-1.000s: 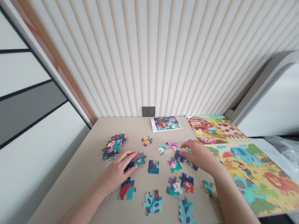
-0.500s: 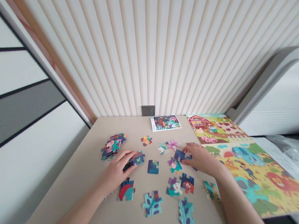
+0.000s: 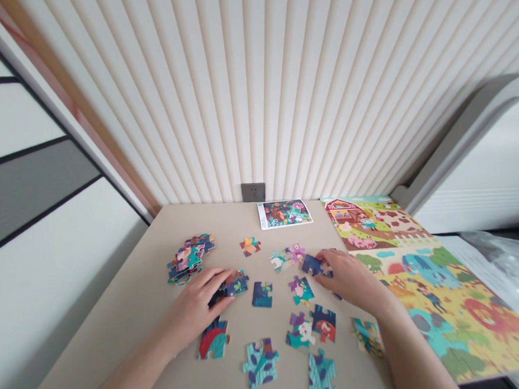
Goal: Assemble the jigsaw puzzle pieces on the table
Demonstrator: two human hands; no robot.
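Loose jigsaw pieces lie spread over a beige table (image 3: 129, 310). My left hand (image 3: 194, 308) rests flat, fingers stretched, on a dark blue piece (image 3: 234, 284). My right hand (image 3: 346, 276) pinches another dark blue piece (image 3: 312, 265) at its edge, close to a white and purple piece (image 3: 289, 256). Between the hands lie a navy piece (image 3: 262, 294) and a purple-teal piece (image 3: 300, 289). A red and teal piece (image 3: 213, 341) sits under my left wrist.
A heap of pieces (image 3: 188, 258) is at the left. A small picture card (image 3: 284, 213) lies by the wall under a grey socket (image 3: 253, 192). A finished farm puzzle (image 3: 425, 277) covers the right side. More pieces (image 3: 260, 362) lie near the front edge.
My right hand has slid slightly left and closed its fingers on the dark blue piece. The left hand stays on its piece. The camera tilted a little.
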